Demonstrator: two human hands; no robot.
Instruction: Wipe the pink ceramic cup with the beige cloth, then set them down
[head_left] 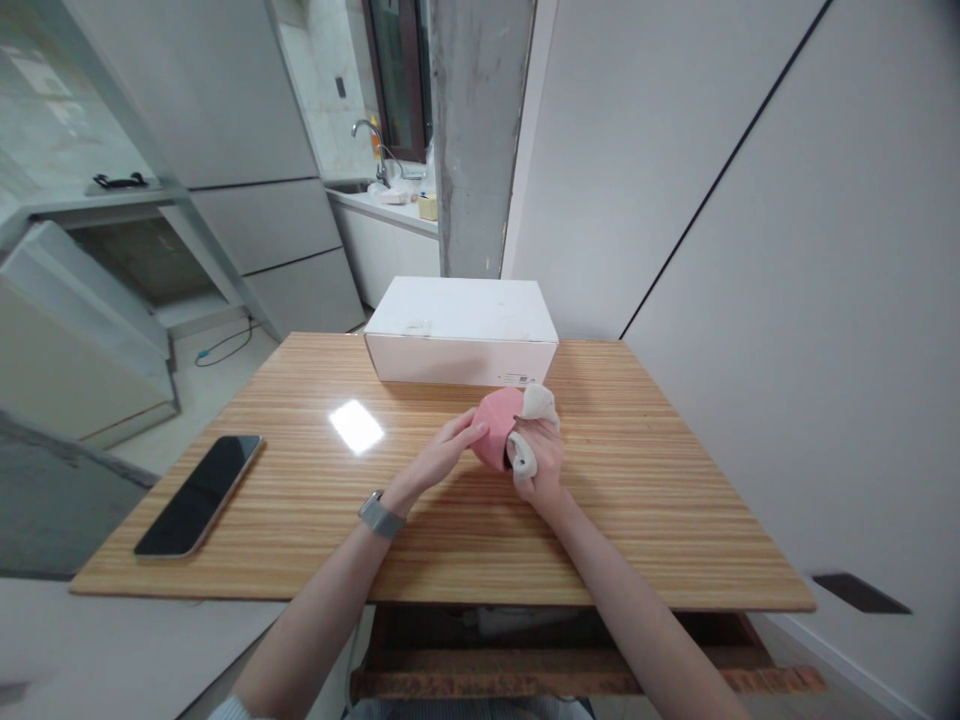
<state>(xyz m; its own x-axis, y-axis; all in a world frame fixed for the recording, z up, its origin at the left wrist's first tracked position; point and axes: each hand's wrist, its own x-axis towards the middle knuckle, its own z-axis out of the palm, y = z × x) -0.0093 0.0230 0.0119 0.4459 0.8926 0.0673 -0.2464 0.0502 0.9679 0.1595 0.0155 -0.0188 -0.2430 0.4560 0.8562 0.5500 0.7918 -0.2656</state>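
Note:
Over the middle of the wooden table, my left hand (450,443) grips the left side of a pink rounded object (495,424), its thumb on the near side and its fingers around the far side. Whether this is a cup or a bowl I cannot tell. My right hand (541,458) is closed on a bunched white cloth (539,403) and presses it against the right side of the pink object. Part of the cloth sticks out above the knuckles, and another fold shows below. My right hand and the cloth hide the object's right side.
A white box (461,358) lies beyond my hands at the table's far edge. At the left is a dark-screened phone (201,497). Under the table's (660,500) near edge, a drawer (495,670) is pulled out. A white wall (750,250) borders the right side.

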